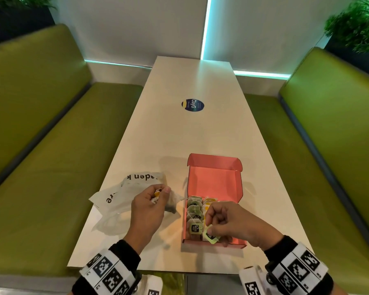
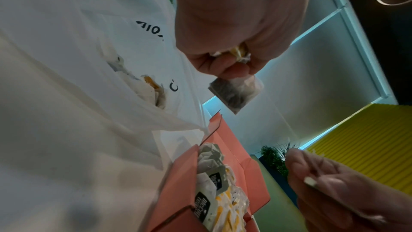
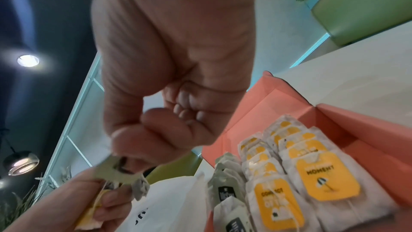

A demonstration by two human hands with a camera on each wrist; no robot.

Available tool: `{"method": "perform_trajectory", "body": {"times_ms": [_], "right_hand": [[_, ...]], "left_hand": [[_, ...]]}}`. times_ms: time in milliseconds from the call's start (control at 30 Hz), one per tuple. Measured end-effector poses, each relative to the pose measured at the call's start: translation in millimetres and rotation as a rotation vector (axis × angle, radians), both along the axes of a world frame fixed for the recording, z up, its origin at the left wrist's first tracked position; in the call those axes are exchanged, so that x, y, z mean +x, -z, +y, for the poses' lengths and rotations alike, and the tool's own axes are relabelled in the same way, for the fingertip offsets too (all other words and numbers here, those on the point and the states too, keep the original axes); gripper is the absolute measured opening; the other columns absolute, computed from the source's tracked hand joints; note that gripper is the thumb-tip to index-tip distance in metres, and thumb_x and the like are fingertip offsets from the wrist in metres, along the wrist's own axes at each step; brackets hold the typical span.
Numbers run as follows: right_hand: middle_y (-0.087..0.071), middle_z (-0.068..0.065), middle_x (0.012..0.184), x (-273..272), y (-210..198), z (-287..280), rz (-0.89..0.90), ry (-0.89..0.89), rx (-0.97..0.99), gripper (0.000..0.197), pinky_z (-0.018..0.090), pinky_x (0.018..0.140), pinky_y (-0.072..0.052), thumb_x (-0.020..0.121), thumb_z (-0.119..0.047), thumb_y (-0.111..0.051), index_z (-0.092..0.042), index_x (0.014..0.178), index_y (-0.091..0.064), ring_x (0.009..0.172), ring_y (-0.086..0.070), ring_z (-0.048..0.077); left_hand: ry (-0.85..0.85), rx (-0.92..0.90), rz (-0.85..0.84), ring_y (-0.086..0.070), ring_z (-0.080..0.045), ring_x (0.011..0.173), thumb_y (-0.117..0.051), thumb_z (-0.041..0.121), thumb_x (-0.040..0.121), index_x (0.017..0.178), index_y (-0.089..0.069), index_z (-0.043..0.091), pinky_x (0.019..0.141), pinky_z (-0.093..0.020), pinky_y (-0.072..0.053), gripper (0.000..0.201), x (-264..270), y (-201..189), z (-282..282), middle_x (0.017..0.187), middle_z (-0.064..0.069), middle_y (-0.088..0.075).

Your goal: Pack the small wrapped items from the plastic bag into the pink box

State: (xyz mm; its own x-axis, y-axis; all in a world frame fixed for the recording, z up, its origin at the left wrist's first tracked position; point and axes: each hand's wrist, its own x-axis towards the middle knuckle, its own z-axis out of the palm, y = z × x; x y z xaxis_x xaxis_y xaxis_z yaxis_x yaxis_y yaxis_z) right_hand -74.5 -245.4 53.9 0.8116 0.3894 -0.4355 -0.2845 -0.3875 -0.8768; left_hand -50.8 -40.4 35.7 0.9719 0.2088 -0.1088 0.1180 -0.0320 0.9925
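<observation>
The open pink box (image 1: 213,184) lies on the table, its near half filled with rows of green-tagged and yellow-tagged tea bags (image 1: 195,211) (image 3: 312,174). My right hand (image 1: 209,231) pinches a green-tagged tea bag (image 1: 211,237) over the box's near end. Left of the box, my left hand (image 1: 162,192) grips a yellow-tagged tea bag (image 2: 236,93) above the crumpled white plastic bag (image 1: 115,199). In the left wrist view more wrapped items (image 2: 153,87) show through the plastic bag (image 2: 67,59).
A long white table (image 1: 179,135) carries a round blue sticker (image 1: 192,105) further out. Green benches (image 1: 41,167) (image 1: 328,156) run along both sides. Plants stand in the far corners. The box's lid (image 1: 213,161) stands up at its far end.
</observation>
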Motion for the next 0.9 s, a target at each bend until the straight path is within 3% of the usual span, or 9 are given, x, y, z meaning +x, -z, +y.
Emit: {"method": "perform_trajectory", "body": {"times_ms": [100, 267, 400, 500, 667, 767, 900], "right_hand": [[-0.056, -0.001, 0.057, 0.2, 4.2, 2.7, -0.016, 0.120, -0.016, 0.016, 0.029, 0.047, -0.036, 0.080, -0.001, -0.065, -0.013, 0.087, -0.057, 0.040, -0.054, 0.014], [-0.054, 0.002, 0.058, 2.8, 9.9, -3.4, -0.061, 0.336, -0.009, 0.015, 0.019, 0.039, -0.033, 0.084, 0.000, -0.062, -0.003, 0.099, -0.059, 0.037, -0.049, 0.011], [-0.058, -0.004, 0.053, -6.0, 12.9, 1.3, 0.125, 0.232, 0.123, 0.007, 0.017, 0.036, -0.026, 0.086, 0.000, -0.058, -0.005, 0.090, -0.058, 0.035, -0.049, 0.009], [-0.057, 0.000, 0.055, -10.1, 14.1, 10.0, 0.241, 0.160, 0.190, 0.011, 0.016, 0.035, -0.025, 0.086, 0.001, -0.057, -0.010, 0.083, -0.054, 0.035, -0.050, 0.009], [-0.058, -0.001, 0.055, -8.6, 13.7, 23.7, 0.265, 0.081, 0.202, 0.014, 0.015, 0.035, -0.024, 0.085, -0.001, -0.059, -0.012, 0.082, -0.051, 0.034, -0.051, 0.008], [-0.058, -0.005, 0.053, -6.7, 7.9, 26.1, 0.275, 0.024, 0.303, 0.012, 0.013, 0.035, -0.028, 0.077, -0.006, -0.063, -0.014, 0.081, -0.054, 0.036, -0.053, 0.006], [-0.061, -0.002, 0.060, -7.5, 1.7, 22.9, 0.273, -0.062, 0.435, 0.012, 0.012, 0.035, -0.033, 0.077, -0.006, -0.063, -0.016, 0.080, -0.058, 0.038, -0.055, 0.006]], "left_hand": [[0.034, -0.001, -0.003, -0.040, -0.007, 0.043, -0.064, 0.017, 0.087, 0.076, -0.066, 0.021, 0.041, -0.013, -0.037, 0.012, -2.0, -1.5, 1.3, 0.064, 0.002, -0.058], [0.010, -0.063, -0.023, -0.039, -0.004, 0.036, -0.066, 0.015, 0.084, 0.080, -0.069, 0.015, 0.040, -0.015, -0.037, 0.005, -3.0, -2.4, 4.1, 0.055, 0.004, -0.056], [-0.064, -0.154, -0.028, -0.038, -0.010, 0.037, -0.067, 0.015, 0.083, 0.085, -0.070, 0.013, 0.047, -0.022, -0.039, 0.005, -0.5, -1.0, 0.3, 0.054, 0.003, -0.059], [-0.087, -0.185, -0.050, -0.039, -0.011, 0.039, -0.066, 0.014, 0.083, 0.083, -0.070, 0.017, 0.041, -0.018, -0.037, 0.005, -1.3, -4.8, -6.5, 0.055, 0.000, -0.058], [-0.084, -0.215, -0.121, -0.039, -0.007, 0.035, -0.066, 0.012, 0.082, 0.077, -0.068, 0.020, 0.038, -0.015, -0.035, 0.009, -1.1, -12.7, -15.8, 0.049, 0.007, -0.058], [-0.098, -0.169, -0.184, -0.039, -0.006, 0.036, -0.068, 0.010, 0.081, 0.080, -0.070, 0.016, 0.040, -0.015, -0.037, 0.007, 1.5, -12.6, -15.9, 0.049, 0.009, -0.060], [-0.082, -0.073, -0.286, -0.048, 0.000, 0.046, -0.071, 0.018, 0.075, 0.076, -0.070, 0.029, 0.052, -0.014, -0.045, 0.011, 1.6, -10.3, -13.5, 0.063, 0.018, -0.067]]}}
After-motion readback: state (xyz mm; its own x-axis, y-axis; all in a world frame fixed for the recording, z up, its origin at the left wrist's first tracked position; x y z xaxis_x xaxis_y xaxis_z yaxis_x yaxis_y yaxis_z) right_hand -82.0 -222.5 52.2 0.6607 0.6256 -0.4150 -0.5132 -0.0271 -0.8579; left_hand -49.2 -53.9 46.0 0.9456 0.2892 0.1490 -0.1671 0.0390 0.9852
